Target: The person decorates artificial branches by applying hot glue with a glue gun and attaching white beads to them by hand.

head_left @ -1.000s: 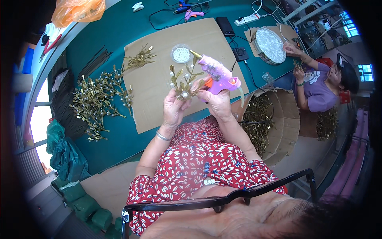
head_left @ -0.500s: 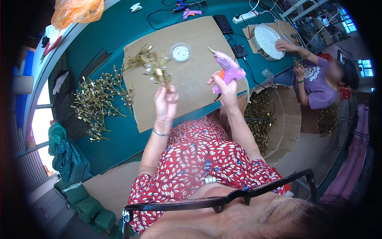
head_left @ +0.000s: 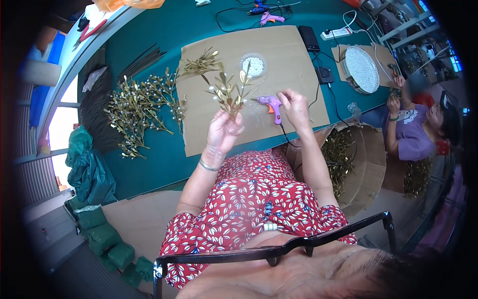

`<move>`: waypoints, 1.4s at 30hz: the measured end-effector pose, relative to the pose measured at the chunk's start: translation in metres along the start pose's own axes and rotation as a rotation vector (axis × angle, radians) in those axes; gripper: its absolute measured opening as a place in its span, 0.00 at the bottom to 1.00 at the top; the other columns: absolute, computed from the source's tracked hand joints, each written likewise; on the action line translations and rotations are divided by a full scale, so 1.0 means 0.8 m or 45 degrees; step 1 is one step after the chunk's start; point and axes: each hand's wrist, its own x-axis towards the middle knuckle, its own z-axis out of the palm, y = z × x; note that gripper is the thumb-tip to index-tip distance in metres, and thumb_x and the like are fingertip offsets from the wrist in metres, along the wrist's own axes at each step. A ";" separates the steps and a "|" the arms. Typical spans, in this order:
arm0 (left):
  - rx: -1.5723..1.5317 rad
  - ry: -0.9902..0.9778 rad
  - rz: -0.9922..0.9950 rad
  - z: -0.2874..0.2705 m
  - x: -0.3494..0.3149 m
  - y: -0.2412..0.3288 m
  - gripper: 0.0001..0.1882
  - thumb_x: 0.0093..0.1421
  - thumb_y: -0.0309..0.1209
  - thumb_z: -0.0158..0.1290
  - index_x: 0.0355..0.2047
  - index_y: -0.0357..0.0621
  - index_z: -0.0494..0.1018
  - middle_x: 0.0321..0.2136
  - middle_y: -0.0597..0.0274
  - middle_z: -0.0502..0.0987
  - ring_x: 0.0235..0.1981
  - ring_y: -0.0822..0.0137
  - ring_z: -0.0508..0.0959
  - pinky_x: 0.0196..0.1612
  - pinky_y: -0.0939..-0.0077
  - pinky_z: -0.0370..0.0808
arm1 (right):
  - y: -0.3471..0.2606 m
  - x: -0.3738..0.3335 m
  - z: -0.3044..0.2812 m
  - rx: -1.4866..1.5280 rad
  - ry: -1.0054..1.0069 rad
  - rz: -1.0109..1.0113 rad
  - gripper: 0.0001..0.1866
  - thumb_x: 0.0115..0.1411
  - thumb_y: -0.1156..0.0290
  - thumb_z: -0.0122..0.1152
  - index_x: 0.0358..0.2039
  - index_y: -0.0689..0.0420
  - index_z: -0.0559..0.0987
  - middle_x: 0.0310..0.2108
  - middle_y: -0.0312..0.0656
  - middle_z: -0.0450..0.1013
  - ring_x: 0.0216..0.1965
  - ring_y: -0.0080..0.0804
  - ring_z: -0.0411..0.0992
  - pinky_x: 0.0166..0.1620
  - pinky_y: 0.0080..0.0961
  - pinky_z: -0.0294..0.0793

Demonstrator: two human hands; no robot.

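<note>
My left hand (head_left: 224, 130) pinches the stems of an artificial sprig (head_left: 230, 94) with gold-green leaves and white beads, held upright over the cardboard sheet (head_left: 298, 60). A purple glue gun (head_left: 273, 105) with an orange trigger lies on the cardboard, its nozzle pointing left and a black cord trailing from its handle. Just right of it is my right hand (head_left: 296, 110), its fingers curled in with nothing visible in them. Beyond the sprig stands a clear round dish of white beads (head_left: 253, 66). Several loose leafy stems (head_left: 200, 63) rest near the cardboard's far left corner.
Beaded sprigs (head_left: 142, 109) are heaped left on the green table (head_left: 149, 172), beside dark stems (head_left: 94, 114). Another glue gun (head_left: 272, 18) and a power strip (head_left: 336, 33) lie at the back. A carton of foliage (head_left: 368, 174) stands right, near a person in purple (head_left: 412, 130).
My right hand has let go of the glue gun, which now lies on the cardboard. The left hand still holds the sprig. The whole view has shifted.
</note>
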 end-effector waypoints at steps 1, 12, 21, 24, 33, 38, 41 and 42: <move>0.031 0.013 0.016 0.010 -0.003 0.000 0.17 0.63 0.34 0.43 0.47 0.36 0.67 0.24 0.61 0.70 0.17 0.79 0.59 0.22 0.84 0.56 | -0.044 0.000 -0.021 0.003 0.000 0.006 0.10 0.53 0.71 0.60 0.32 0.64 0.78 0.24 0.45 0.74 0.24 0.33 0.74 0.30 0.22 0.72; 0.133 -0.059 0.001 0.025 0.005 -0.011 0.12 0.60 0.31 0.47 0.43 0.42 0.68 0.23 0.61 0.71 0.17 0.78 0.61 0.20 0.85 0.59 | -0.165 -0.009 -0.042 0.722 -0.289 -0.432 0.07 0.51 0.82 0.59 0.33 0.65 0.78 0.24 0.40 0.75 0.25 0.21 0.74 0.27 0.15 0.72; 0.129 -0.115 -0.009 0.026 0.006 -0.018 0.13 0.59 0.32 0.48 0.43 0.41 0.69 0.21 0.62 0.70 0.16 0.79 0.60 0.20 0.86 0.58 | -0.147 -0.015 -0.035 0.728 -0.217 -0.415 0.05 0.51 0.80 0.60 0.30 0.65 0.78 0.24 0.41 0.75 0.26 0.25 0.74 0.29 0.18 0.71; 0.169 -0.118 -0.016 0.032 0.007 -0.017 0.14 0.58 0.34 0.50 0.42 0.39 0.70 0.20 0.63 0.70 0.16 0.79 0.60 0.20 0.87 0.57 | -0.138 -0.020 -0.031 0.762 -0.162 -0.443 0.05 0.51 0.80 0.59 0.30 0.65 0.78 0.25 0.42 0.75 0.26 0.27 0.73 0.30 0.20 0.71; 0.287 -0.114 0.055 0.041 0.009 -0.023 0.16 0.59 0.35 0.52 0.42 0.37 0.69 0.23 0.65 0.71 0.16 0.79 0.60 0.19 0.87 0.55 | -0.138 -0.038 -0.040 1.356 -0.421 -0.032 0.05 0.56 0.79 0.55 0.32 0.67 0.76 0.29 0.39 0.73 0.29 0.22 0.71 0.32 0.17 0.71; 0.443 -0.070 0.162 0.034 0.013 -0.018 0.14 0.60 0.34 0.50 0.42 0.38 0.69 0.25 0.64 0.72 0.17 0.79 0.61 0.19 0.87 0.56 | -0.146 -0.032 -0.053 0.715 -0.180 -0.445 0.04 0.54 0.82 0.55 0.31 0.67 0.75 0.27 0.41 0.73 0.26 0.24 0.72 0.28 0.19 0.70; 0.421 -0.076 -0.030 0.037 0.011 -0.016 0.14 0.61 0.35 0.49 0.43 0.39 0.68 0.24 0.63 0.72 0.16 0.80 0.61 0.18 0.88 0.56 | -0.140 -0.031 -0.051 0.504 -0.079 -0.575 0.05 0.53 0.83 0.56 0.31 0.66 0.75 0.26 0.41 0.73 0.25 0.25 0.72 0.27 0.19 0.70; 0.308 -0.139 -0.070 0.034 0.010 -0.020 0.15 0.61 0.36 0.48 0.43 0.38 0.68 0.23 0.63 0.71 0.15 0.80 0.61 0.17 0.89 0.56 | -0.144 -0.031 -0.052 0.506 -0.081 -0.577 0.05 0.53 0.83 0.56 0.31 0.66 0.75 0.26 0.41 0.73 0.25 0.25 0.72 0.27 0.19 0.70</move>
